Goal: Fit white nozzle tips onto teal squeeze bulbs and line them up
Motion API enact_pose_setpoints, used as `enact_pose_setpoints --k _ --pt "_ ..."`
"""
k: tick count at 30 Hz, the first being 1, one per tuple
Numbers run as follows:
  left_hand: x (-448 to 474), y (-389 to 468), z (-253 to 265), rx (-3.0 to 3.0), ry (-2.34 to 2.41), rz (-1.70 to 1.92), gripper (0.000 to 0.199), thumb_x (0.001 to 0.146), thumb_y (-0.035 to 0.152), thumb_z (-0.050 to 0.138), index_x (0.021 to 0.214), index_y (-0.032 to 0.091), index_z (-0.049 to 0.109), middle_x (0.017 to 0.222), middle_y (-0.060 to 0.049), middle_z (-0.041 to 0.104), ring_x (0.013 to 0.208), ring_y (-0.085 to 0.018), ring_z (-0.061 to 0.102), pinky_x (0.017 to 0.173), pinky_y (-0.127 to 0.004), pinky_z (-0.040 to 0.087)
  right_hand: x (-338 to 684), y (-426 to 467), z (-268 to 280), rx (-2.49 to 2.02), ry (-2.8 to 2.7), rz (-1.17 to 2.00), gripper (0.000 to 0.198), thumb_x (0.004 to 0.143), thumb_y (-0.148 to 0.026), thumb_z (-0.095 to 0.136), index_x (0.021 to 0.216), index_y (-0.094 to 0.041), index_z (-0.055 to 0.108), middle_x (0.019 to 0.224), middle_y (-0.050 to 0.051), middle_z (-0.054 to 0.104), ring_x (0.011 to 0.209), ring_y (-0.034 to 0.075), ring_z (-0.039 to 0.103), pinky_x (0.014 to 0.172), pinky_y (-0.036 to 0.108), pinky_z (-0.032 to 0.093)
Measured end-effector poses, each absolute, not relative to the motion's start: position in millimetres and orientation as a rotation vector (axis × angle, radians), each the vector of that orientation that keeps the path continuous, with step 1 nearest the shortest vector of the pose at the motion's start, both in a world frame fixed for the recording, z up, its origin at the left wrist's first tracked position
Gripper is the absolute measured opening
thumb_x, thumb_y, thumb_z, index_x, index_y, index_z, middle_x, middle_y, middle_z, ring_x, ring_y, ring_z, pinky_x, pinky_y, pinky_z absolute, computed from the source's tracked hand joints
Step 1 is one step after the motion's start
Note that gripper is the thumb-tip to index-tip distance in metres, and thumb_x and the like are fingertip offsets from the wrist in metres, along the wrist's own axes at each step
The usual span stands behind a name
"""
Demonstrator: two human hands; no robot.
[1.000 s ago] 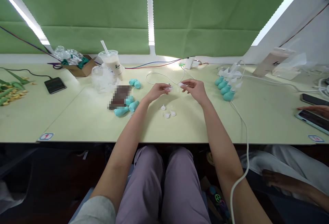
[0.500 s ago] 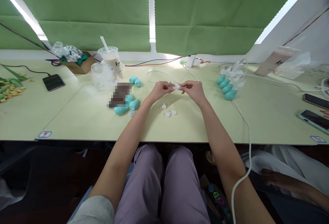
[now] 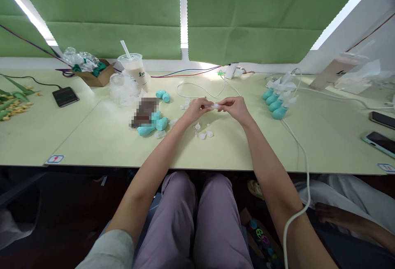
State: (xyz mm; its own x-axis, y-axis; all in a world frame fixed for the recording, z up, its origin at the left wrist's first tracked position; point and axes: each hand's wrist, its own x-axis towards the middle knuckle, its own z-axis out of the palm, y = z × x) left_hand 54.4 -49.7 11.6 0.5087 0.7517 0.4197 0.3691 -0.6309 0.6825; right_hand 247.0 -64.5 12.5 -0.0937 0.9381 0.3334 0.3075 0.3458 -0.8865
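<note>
Above the table, my left hand (image 3: 198,110) and my right hand (image 3: 233,107) meet over a small white plastic part (image 3: 215,106). Both hands pinch it between thumb and fingers, so most of it is hidden. Below them on the tabletop lie several small white plastic pieces (image 3: 203,136), some with a round ring. Clear little pieces (image 3: 185,104) lie just beyond my left hand. To the left is a group of turquoise bulb-shaped parts (image 3: 161,123). At the right stands a row of turquoise bulbs with white tops (image 3: 279,113).
A drink cup with a straw (image 3: 133,68), a crumpled plastic bag (image 3: 122,89) and an open cardboard box (image 3: 98,76) stand at the back left. A blurred dark object (image 3: 144,112) lies by the turquoise parts. A white cable (image 3: 304,153) crosses my right forearm. Another person's hand (image 3: 328,212) rests at lower right.
My left hand has rotated slightly, and both hands still pinch the small white part. The other person's fingers near the phone at the right edge have gone out of view.
</note>
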Motion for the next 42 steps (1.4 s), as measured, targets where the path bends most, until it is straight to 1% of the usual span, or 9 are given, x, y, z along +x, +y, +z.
enact_pose_setpoints --k 13,17,20,23,26,28,33,37,42 --pt "58.7 -51.2 7.7 2.382 0.97 0.94 0.022 0.082 0.026 0.056 0.093 0.018 0.073 0.079 -0.003 0.061 0.065 -0.012 0.048 0.066 -0.024 0.038 249.7 -57.6 2.9 -1.125 -1.641 0.878 0.038 0.052 -0.049 0.081 0.068 -0.016 0.07 0.065 0.004 0.069 0.065 0.019 0.067 0.067 0.032 0.054" --pt "56.5 -48.0 10.0 2.376 1.017 1.013 0.023 0.084 0.03 0.056 0.094 0.017 0.072 0.079 -0.003 0.062 0.064 -0.011 0.049 0.065 -0.023 0.039 244.5 -58.6 3.4 -1.066 -1.631 0.92 0.045 0.057 -0.055 0.077 0.078 -0.017 0.064 0.075 0.004 0.07 0.069 0.018 0.068 0.061 0.027 0.051" --pt "55.2 -47.5 13.2 2.349 1.056 1.057 0.027 0.083 0.034 0.059 0.1 0.016 0.069 0.08 -0.003 0.063 0.065 -0.01 0.05 0.065 -0.022 0.041 239.0 -61.7 6.2 -1.051 -1.608 0.946 0.046 0.063 -0.057 0.073 0.084 -0.019 0.06 0.081 0.004 0.07 0.072 0.017 0.068 0.056 0.023 0.048" --pt "56.3 -52.3 15.2 2.356 1.058 1.013 0.037 0.081 0.029 0.062 0.115 0.015 0.059 0.084 -0.003 0.064 0.067 -0.01 0.053 0.068 -0.022 0.042 236.3 -64.4 9.0 -1.098 -1.621 0.966 0.044 0.062 -0.054 0.075 0.086 -0.018 0.064 0.077 0.004 0.069 0.068 0.016 0.067 0.055 0.023 0.047" --pt "55.4 -60.7 19.6 2.453 1.109 0.856 0.053 0.081 0.028 0.063 0.129 0.017 0.044 0.092 -0.004 0.064 0.074 -0.013 0.056 0.07 -0.023 0.043 238.2 -64.2 9.3 -1.135 -1.631 0.99 0.043 0.063 -0.052 0.075 0.087 -0.017 0.07 0.077 0.005 0.069 0.064 0.016 0.065 0.053 0.023 0.047" --pt "48.8 -65.7 27.3 2.573 1.267 0.699 0.056 0.079 0.033 0.066 0.128 0.017 0.044 0.101 -0.008 0.063 0.085 -0.017 0.058 0.076 -0.027 0.043 241.5 -62.2 8.1 -1.142 -1.618 0.973 0.041 0.064 -0.051 0.073 0.087 -0.017 0.071 0.077 0.005 0.069 0.064 0.015 0.064 0.052 0.023 0.046" --pt "3.7 -76.3 65.0 2.614 1.944 0.222 0.033 0.074 0.042 0.069 0.094 0.016 0.064 0.106 -0.013 0.062 0.109 -0.031 0.051 0.094 -0.043 0.034 249.2 -57.5 6.3 -1.168 -1.569 0.938 0.041 0.066 -0.052 0.072 0.088 -0.018 0.07 0.078 0.005 0.07 0.064 0.013 0.063 0.051 0.021 0.045" --pt "-29.7 -88.2 90.1 2.302 2.161 -0.149 0.039 0.061 0.048 0.077 0.081 0.016 0.067 0.092 -0.012 0.066 0.104 -0.034 0.055 0.095 -0.047 0.032 249.8 -57.6 7.4 -1.192 -1.574 0.953 0.042 0.066 -0.053 0.071 0.088 -0.018 0.069 0.08 0.005 0.07 0.064 0.012 0.062 0.052 0.021 0.045" --pt "-28.2 -92.8 94.8 2.145 2.149 -0.361 0.035 0.057 0.028 0.082 0.086 0.015 0.069 0.105 -0.015 0.066 0.101 -0.033 0.06 0.084 -0.038 0.041 249.7 -57.0 6.1 -1.194 -1.592 0.963 0.044 0.065 -0.056 0.071 0.088 -0.018 0.069 0.081 0.006 0.07 0.063 0.013 0.062 0.052 0.021 0.045"
